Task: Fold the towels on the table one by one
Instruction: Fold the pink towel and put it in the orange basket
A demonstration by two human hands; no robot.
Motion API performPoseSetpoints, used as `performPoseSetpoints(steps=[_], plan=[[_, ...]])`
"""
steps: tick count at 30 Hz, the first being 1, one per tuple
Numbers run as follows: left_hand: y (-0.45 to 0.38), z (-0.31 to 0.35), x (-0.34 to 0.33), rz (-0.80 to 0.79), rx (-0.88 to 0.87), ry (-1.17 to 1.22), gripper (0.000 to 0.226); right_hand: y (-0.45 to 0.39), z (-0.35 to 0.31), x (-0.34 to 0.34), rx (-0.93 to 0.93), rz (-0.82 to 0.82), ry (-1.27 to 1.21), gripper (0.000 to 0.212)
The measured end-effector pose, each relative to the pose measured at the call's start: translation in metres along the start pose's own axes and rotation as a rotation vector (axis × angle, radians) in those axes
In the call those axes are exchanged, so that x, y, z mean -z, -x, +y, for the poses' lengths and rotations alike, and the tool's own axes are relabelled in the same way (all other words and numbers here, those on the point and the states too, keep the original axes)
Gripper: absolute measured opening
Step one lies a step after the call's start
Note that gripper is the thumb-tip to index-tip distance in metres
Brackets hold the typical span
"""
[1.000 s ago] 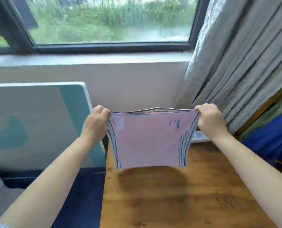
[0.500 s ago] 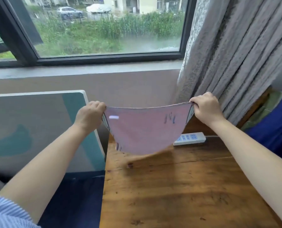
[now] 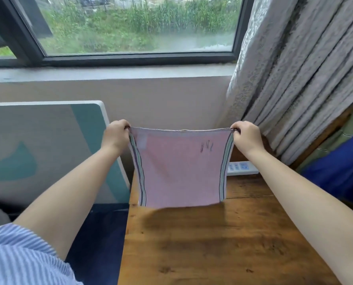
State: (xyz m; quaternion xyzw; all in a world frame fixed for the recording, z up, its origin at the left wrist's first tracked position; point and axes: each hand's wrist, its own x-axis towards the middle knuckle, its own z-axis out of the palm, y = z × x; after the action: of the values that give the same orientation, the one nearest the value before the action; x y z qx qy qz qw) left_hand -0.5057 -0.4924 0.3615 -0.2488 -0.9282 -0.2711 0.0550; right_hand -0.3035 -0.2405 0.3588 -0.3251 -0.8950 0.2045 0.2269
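A pink towel [image 3: 179,169] with striped side edges hangs flat in the air above the far part of the wooden table [image 3: 223,249]. My left hand [image 3: 115,135] pinches its top left corner and my right hand [image 3: 246,137] pinches its top right corner, with the top edge pulled taut between them. The towel's bottom edge hangs just above the tabletop and casts a shadow there. No other towel is in view.
A white power strip [image 3: 243,168] lies at the table's far edge behind the towel. Grey curtains [image 3: 295,79] hang at the right, above blue cloth [image 3: 340,171]. A white and teal board [image 3: 48,151] leans left of the table, under the window [image 3: 134,25].
The towel swung up and sagged half a second ago; now it hangs straight down with its top edge taut. Both hands have kept their grip on the corners.
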Motion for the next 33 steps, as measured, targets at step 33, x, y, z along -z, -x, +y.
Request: performPoseSetpoints(steps=[33], plan=[[0.247, -0.127, -0.128, -1.202, -0.283, -0.623, 0.033, 0.249, 0.100, -0.108, 0.442, -0.810, 0.640, 0.037]])
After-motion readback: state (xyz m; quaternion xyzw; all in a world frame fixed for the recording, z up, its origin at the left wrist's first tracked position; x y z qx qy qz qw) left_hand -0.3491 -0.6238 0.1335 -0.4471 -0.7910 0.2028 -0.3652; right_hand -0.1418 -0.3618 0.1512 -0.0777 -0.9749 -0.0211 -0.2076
